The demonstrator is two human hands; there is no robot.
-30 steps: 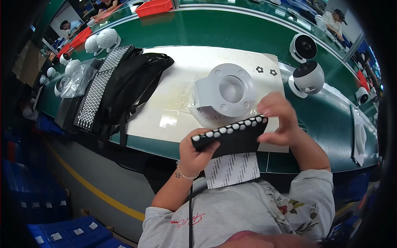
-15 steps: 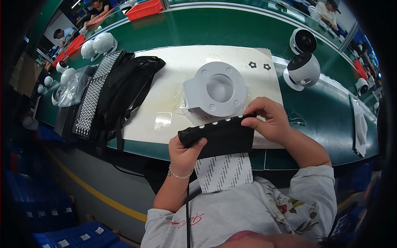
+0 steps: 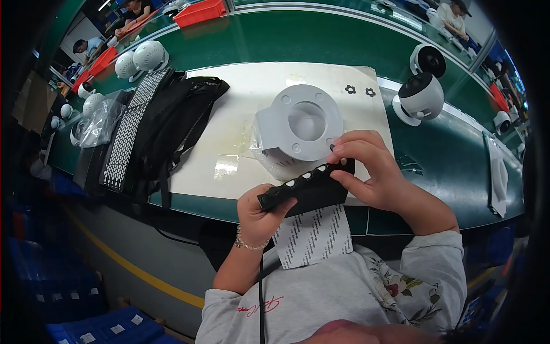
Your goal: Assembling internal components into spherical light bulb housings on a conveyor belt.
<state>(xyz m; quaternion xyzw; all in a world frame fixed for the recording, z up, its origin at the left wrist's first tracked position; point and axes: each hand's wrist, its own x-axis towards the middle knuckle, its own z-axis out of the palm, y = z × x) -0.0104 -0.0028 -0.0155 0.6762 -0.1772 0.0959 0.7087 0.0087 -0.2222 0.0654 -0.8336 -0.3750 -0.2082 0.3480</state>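
My left hand (image 3: pixel 257 217) grips a black foam sheet (image 3: pixel 318 194) by its left end, the thumb across its edge. White round gaps run along the folded upper edge, and a printed white backing paper (image 3: pixel 314 236) hangs below. On the fingertips of my right hand (image 3: pixel 369 166) is a small round black pad (image 3: pixel 332 147), with the thumb held apart below. That hand is just above the sheet's right end, beside the rim of a light grey ring-shaped base (image 3: pixel 275 123). Several round recesses mark the base, which lies on clear plastic wrap over a white board (image 3: pixel 229 135).
Black mesh and cloth bags (image 3: pixel 172 120) lie to the left, beside crumpled clear plastic (image 3: pixel 98 123). White-and-black cameras (image 3: pixel 421 97) stand at the right, and white rounded units (image 3: pixel 150 55) at the far left. Red trays (image 3: pixel 199 12) and co-workers are farther back.
My right hand has lifted off the sheet's edge, its fingers now parted with a small black pad on the fingertips. The sheet has tilted, showing more white gaps.
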